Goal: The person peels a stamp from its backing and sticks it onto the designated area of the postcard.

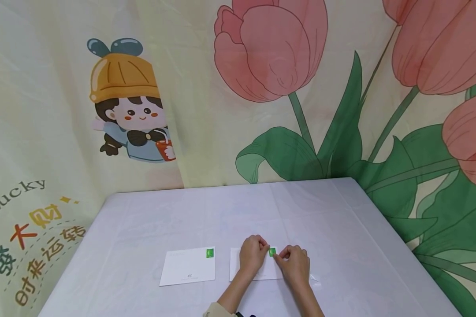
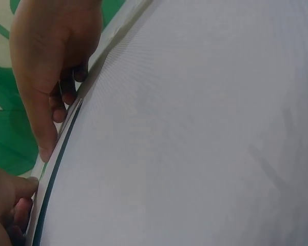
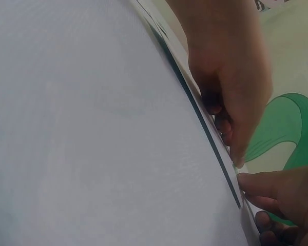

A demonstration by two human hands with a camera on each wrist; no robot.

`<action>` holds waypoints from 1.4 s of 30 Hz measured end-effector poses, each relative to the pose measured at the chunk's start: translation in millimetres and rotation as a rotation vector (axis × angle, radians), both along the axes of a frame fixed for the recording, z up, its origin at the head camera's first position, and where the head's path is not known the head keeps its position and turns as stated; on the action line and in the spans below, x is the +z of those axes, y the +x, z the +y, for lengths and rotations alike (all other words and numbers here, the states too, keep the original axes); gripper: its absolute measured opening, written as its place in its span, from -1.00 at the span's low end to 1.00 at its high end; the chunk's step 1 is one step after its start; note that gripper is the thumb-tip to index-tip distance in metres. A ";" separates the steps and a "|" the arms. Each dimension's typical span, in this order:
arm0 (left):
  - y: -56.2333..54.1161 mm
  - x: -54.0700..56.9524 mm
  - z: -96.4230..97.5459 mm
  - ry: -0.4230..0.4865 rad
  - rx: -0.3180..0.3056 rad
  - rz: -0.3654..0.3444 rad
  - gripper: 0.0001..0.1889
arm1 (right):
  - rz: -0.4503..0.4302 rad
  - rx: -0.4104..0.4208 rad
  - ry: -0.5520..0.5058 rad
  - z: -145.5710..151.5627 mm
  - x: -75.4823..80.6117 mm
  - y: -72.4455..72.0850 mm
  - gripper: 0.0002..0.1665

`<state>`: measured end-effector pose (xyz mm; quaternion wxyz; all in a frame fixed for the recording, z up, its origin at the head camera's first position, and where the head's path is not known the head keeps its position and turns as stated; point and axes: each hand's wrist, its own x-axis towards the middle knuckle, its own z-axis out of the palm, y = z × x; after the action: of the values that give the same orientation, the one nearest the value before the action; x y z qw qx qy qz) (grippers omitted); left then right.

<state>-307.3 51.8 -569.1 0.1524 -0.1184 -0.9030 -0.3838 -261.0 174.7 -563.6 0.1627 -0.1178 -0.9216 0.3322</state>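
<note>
A small green stamp (image 1: 272,252) lies at the upper right corner of a white envelope (image 1: 234,264), between my two hands. My left hand (image 1: 253,254) pinches at the stamp's left edge, with its forearm across the envelope. At the opposite, lower right side, my right hand (image 1: 296,265) has thumb and curled fingers at the stamp's edge, covering the envelope's right end. Seen low from the side, the right hand (image 2: 56,61) in the left wrist view and the left hand (image 3: 228,66) in the right wrist view bring their thumbs close together over the envelope.
To the left lies a second white envelope (image 1: 187,269) bearing a green stamp (image 1: 210,253) in its upper right corner. A clear plastic piece (image 1: 315,280) is beside my right hand. The white-covered table (image 1: 143,229) meets a printed cloth backdrop (image 1: 198,110) behind.
</note>
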 end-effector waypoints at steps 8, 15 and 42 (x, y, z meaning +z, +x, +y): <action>-2.3 -0.1 -3.8 0.093 0.058 0.025 -0.83 | 0.003 -0.005 0.005 -5.2 -0.2 -1.2 -0.72; 10.0 16.7 -19.6 0.220 0.049 0.098 -0.91 | -0.004 -0.023 -0.011 -6.6 2.5 0.8 -0.76; 91.7 -9.9 -70.4 -0.486 -0.094 0.151 -0.36 | -0.004 0.235 0.278 -37.6 -17.7 27.3 -0.33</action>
<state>-215.6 -18.5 -578.9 0.1683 -0.2217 -0.9483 -0.1525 -233.8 137.1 -581.3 0.1356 0.0138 -0.9663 0.2182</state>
